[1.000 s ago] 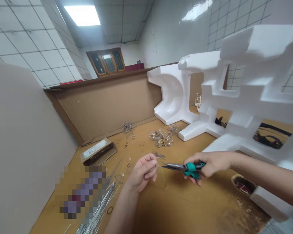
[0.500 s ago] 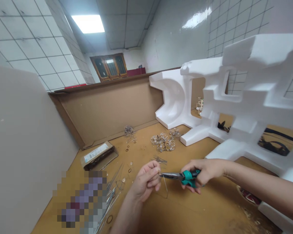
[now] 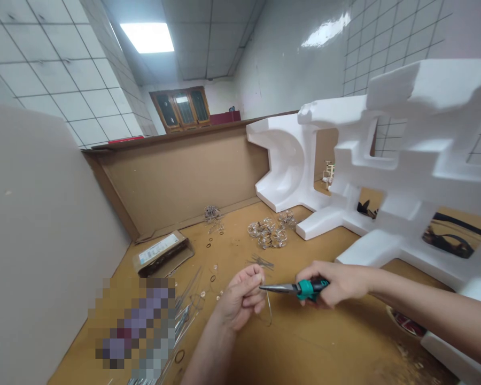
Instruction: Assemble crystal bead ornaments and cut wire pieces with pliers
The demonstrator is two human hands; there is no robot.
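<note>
My left hand (image 3: 240,298) is curled, its fingertips pinching a thin metal wire (image 3: 269,307) that hangs down in a loop over the wooden table (image 3: 312,342). My right hand (image 3: 339,282) grips teal-handled needle-nose pliers (image 3: 292,289). The plier tips are closed and meet the wire right at my left fingertips.
White foam packing blocks (image 3: 388,160) stand along the right. A cardboard wall (image 3: 184,171) runs across the back and a grey board on the left. Finished wire pieces (image 3: 268,232), small rings, a small cardboard box (image 3: 162,254) and a bundle of straight wires (image 3: 176,326) lie on the table.
The pliers have closed in leftward onto the wire at my left fingertips, and their handles are squeezed together. Both hands sit slightly lower in view.
</note>
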